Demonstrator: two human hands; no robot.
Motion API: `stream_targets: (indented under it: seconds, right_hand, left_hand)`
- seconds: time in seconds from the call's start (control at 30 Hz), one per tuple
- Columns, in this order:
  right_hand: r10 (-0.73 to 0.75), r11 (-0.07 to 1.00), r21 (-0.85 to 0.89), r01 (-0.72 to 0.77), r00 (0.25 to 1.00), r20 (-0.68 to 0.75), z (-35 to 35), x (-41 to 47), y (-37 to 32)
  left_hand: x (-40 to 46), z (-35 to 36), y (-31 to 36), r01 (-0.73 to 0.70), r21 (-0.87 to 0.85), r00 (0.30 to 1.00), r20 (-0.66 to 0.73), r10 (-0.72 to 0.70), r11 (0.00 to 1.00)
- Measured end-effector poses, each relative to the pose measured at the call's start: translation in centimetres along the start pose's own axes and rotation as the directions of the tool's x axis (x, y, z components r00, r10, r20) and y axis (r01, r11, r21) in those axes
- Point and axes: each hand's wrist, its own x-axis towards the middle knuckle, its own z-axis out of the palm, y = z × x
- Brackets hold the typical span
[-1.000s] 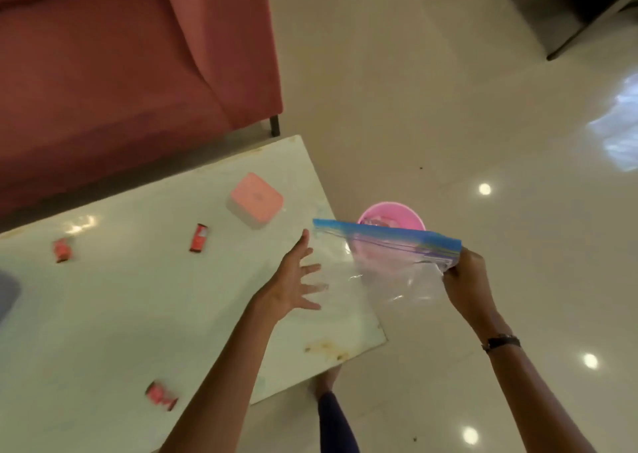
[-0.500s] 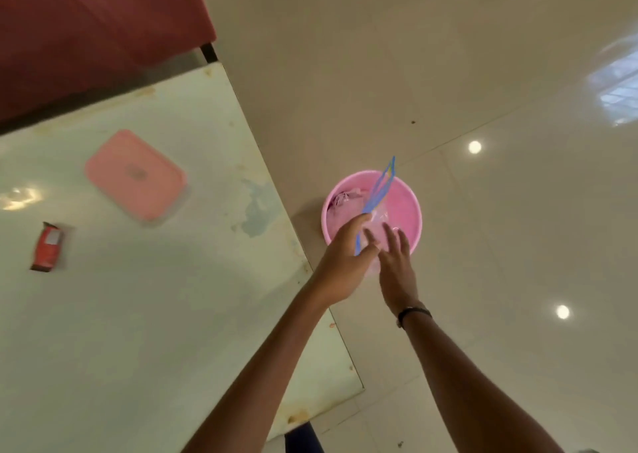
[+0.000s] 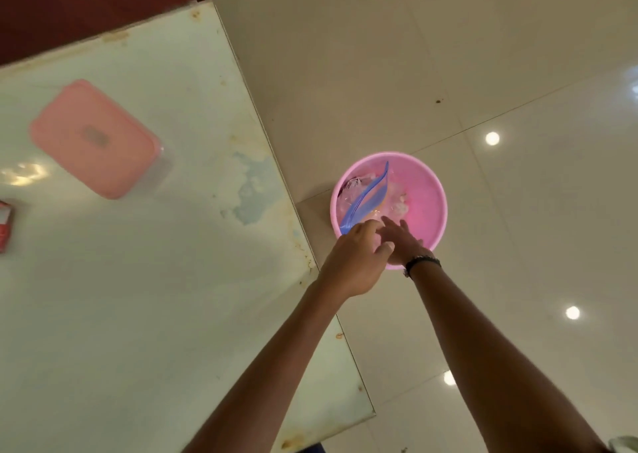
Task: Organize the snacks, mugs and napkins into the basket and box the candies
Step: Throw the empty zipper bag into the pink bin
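Left hand (image 3: 355, 262) and right hand (image 3: 402, 242), fingers relaxed, touch the zip bag (image 3: 367, 197) inside the pink basket (image 3: 431, 207).

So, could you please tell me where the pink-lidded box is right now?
The pink-lidded box sits on the table at upper left in the head view, just above the red candy at the left edge.

No legible text, brand, number or sign anywhere: grey mark on lid of pink box (image 3: 93, 138) too blurred to read, white patch on red candy wrapper (image 3: 5, 225) at frame edge likewise unreadable.
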Motion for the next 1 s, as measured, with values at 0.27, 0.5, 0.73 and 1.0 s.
stream_targets:
  seconds: [0.27,0.5,0.73,1.0]
  right_hand:
    - [0.071,0.842,0.487,0.231,0.848,-0.526,-4.6,-12.1,-5.1]
    - [0.062,0.704,0.549,0.451,0.731,-0.680,-4.5,-20.8,-14.7]
    - [-0.128,0.606,0.539,0.585,0.740,-0.660,-1.3,-26.8,-28.4]
    - [-0.308,0.557,0.496,0.666,0.720,-0.622,4.2,-31.5,-45.0]
  left_hand:
    - [-5.5,-3.1,2.4,-0.095,-0.211,0.954,-0.297,0.028,0.973]
    - [-14.6,-8.6,0.7,-0.144,-0.280,0.876,-0.482,-0.009,0.949]
    - [-26.2,-15.9,-5.8,-0.183,-0.430,0.758,-0.634,-0.152,0.884]
    - [-40.0,-23.7,-16.8,-0.232,-0.541,0.639,-0.712,-0.292,0.808]
